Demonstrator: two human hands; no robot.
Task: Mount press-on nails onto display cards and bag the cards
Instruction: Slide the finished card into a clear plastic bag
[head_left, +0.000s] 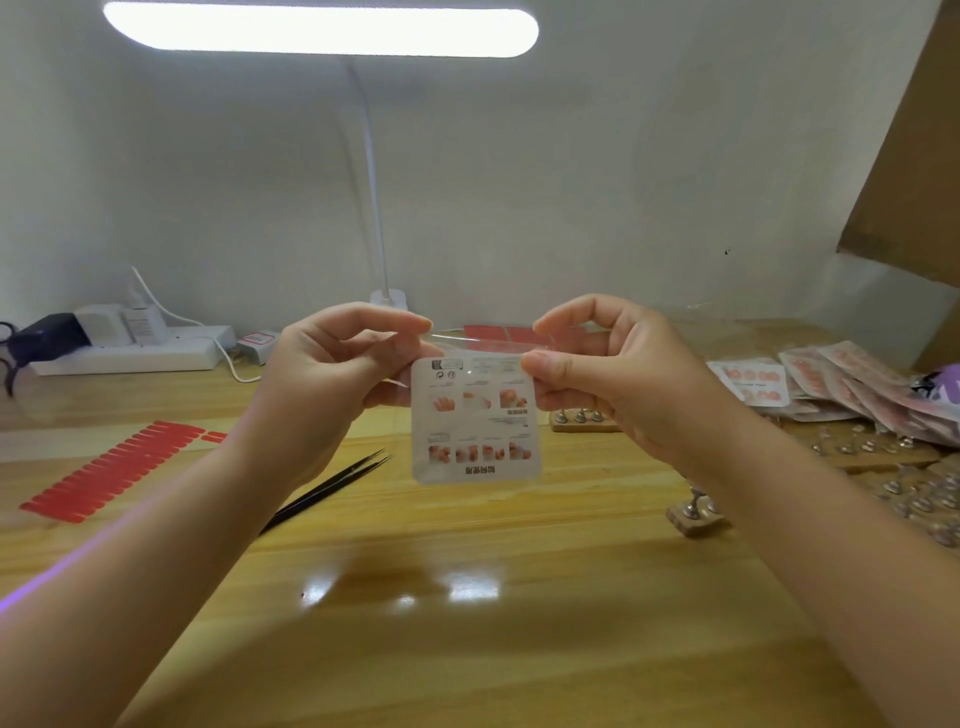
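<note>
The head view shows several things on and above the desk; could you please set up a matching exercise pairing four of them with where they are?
Things:
1. display card
2. black tweezers
3. strip of red nails
4. pile of bagged cards

Places:
A. far right of the desk
B. flat on the desk at the left
C. held up between both hands
D. on the desk, below the left hand

Pairs: 1-C, 2-D, 3-B, 4-A

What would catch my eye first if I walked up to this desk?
Two hands, left hand and right hand, hold a printed card in a clear bag up at centre. A row of red press-on nails lies at left, black tweezers beside them, under a bright desk lamp.
</note>
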